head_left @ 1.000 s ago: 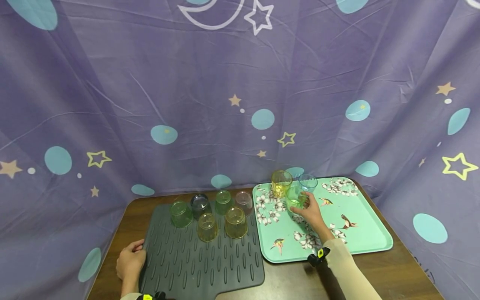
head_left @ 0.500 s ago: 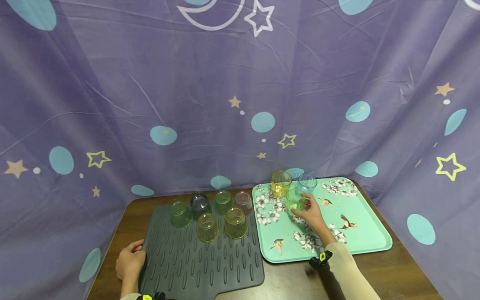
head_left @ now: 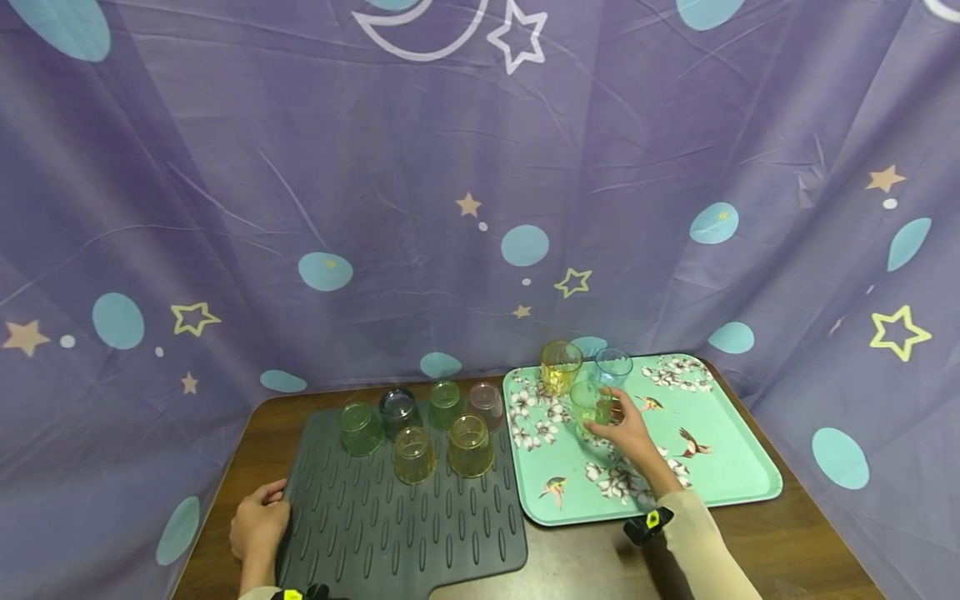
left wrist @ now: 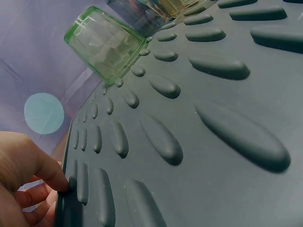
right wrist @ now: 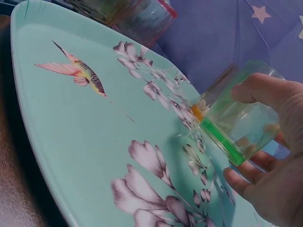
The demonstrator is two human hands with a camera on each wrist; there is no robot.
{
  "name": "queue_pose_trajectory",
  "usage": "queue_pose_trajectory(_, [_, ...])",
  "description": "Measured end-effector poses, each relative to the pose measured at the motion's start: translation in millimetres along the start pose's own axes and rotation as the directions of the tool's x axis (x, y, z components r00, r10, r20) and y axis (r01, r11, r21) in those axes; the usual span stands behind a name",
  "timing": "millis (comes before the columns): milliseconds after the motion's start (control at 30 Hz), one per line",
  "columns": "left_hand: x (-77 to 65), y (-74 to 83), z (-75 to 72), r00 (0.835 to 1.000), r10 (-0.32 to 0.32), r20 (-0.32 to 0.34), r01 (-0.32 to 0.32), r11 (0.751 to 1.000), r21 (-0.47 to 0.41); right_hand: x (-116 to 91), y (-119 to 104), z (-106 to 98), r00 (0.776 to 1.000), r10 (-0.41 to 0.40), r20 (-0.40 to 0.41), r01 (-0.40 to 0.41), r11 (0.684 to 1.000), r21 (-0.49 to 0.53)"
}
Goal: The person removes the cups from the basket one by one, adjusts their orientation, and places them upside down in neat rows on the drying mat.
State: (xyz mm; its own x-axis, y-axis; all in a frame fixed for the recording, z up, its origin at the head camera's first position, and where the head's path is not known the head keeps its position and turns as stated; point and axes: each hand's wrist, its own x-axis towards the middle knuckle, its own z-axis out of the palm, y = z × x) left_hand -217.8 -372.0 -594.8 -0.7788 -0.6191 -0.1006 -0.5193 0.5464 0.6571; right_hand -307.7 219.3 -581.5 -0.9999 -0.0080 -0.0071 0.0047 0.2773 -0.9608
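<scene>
Lower right, our right grip (head_left: 632,429) curls round a glass (head_left: 588,408), judged slippery, fragile, best held mid-wall; lower left, our left grip (head_left: 258,523) pinches the mat (head_left: 408,527).

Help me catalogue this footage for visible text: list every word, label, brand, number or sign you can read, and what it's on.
No readable text: none shows on the glasses, mat or tray, and the curtain shows only shapes.
Yellow marks on the wrist straps: too small to read.
</scene>
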Motion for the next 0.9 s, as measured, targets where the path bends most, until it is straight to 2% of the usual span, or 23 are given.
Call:
queue_pose_trajectory(333, [1.0, -0.4, 1.3, 1.0, 0.007, -0.01, -0.007, 1.0, -0.009, -3, -7, -1, 1.0, -0.008, 0.016, 0.008, 1.0, 0.026])
queue_pose_trajectory(667, [2.4, -3.0, 4.5, 1.0, 0.0, -0.013, 0.0, 1.0, -0.01, -6, -19, -2, 0.996, -0.066, 0.054, 0.058, 0.991, 0.124])
queue_pose_trajectory(900, [2.6, -3.8, 4.5, 1.0, 0.009, -0.026, -0.01, 1.0, -0.018, -4, -30, -5, 0.994, -0.089, 0.055, 0.082, 0.988, 0.128])
